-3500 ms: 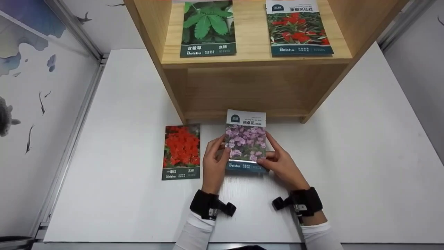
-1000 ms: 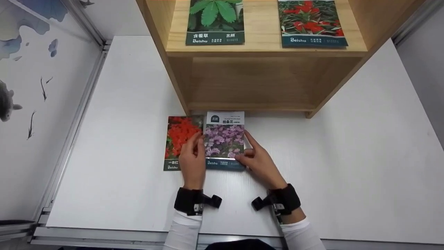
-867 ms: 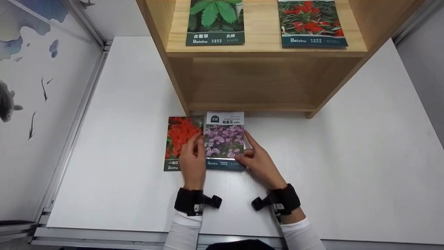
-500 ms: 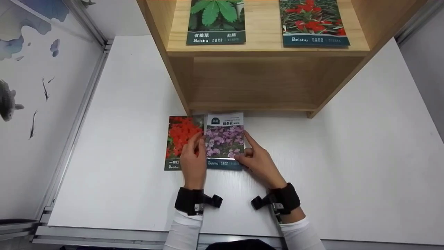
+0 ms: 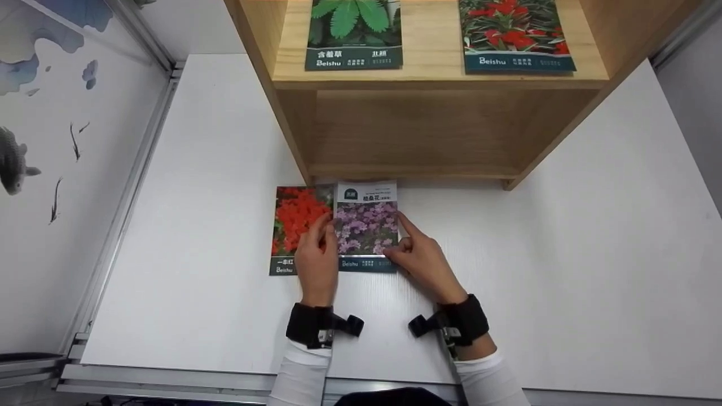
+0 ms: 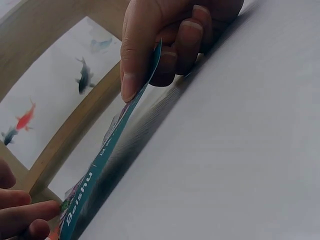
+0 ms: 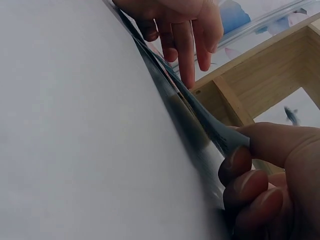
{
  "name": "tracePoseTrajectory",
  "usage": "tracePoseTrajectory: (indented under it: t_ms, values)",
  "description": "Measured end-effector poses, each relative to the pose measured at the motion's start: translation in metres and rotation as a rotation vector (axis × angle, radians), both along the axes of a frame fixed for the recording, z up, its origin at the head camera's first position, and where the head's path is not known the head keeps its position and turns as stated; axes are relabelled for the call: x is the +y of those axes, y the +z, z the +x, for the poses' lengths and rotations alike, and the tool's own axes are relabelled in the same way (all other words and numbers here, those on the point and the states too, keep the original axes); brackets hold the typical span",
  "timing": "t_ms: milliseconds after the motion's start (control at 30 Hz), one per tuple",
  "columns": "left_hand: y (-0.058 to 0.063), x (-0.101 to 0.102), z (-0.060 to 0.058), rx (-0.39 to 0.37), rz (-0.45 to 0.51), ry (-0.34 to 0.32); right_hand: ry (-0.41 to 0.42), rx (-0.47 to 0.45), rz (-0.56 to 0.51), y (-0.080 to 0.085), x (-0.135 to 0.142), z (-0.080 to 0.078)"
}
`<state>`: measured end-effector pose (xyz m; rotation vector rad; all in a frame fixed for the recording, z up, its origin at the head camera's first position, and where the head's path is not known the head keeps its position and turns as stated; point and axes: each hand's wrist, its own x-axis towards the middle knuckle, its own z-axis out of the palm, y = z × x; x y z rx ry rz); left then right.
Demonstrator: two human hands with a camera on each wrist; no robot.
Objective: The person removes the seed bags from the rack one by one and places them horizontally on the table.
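Note:
My right hand (image 5: 420, 259) pinches the lower right edge of a seed packet with purple flowers (image 5: 366, 228). In the left wrist view, that packet (image 6: 102, 162) is slightly tilted, its right edge between thumb and curled fingers, a little off the table. My left hand (image 5: 317, 259) lies over a red-flower seed packet (image 5: 299, 223), covering its lower right part. Its fingers are extended, with the tips near the purple packet's left edge. In the right wrist view the left hand's fingers (image 7: 185, 47) hang loosely. The two packets are side by side.
Just behind the packets stands a wooden shelf unit (image 5: 440, 84). A green-leaf packet (image 5: 355, 34) and another red-flower packet (image 5: 516, 36) lie on its upper board. The white table (image 5: 575, 282) extends to both sides, with a printed wall panel (image 5: 56, 169) at the left.
Since 3.5 seconds ago, the purple-flower packet has moved left, beside the red one. My left hand has loosened from its edge and moved over the red packet. Over the last second little has changed.

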<state>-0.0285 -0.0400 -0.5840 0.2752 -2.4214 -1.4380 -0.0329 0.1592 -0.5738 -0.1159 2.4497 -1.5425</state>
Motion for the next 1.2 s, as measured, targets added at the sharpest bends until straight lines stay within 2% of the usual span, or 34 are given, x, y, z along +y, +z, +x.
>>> tracePoseTrajectory:
  t_ms: [267, 467, 633, 1200]
  values:
    - [0.001, 0.000, 0.000, 0.006, -0.020, 0.003, -0.014, 0.035, 0.052, -0.001, -0.002, 0.000]
    - [-0.001, -0.005, 0.000, -0.018, 0.001, 0.007, -0.004, 0.122, 0.147, -0.002, -0.006, 0.000]
    - [-0.001, -0.007, 0.000, -0.007, 0.006, 0.001, -0.023, 0.164, 0.200, 0.000, -0.009, 0.002]
    - [0.000, -0.007, 0.000, 0.000, 0.009, -0.010, -0.037, 0.155, 0.240, 0.000, -0.011, 0.004]
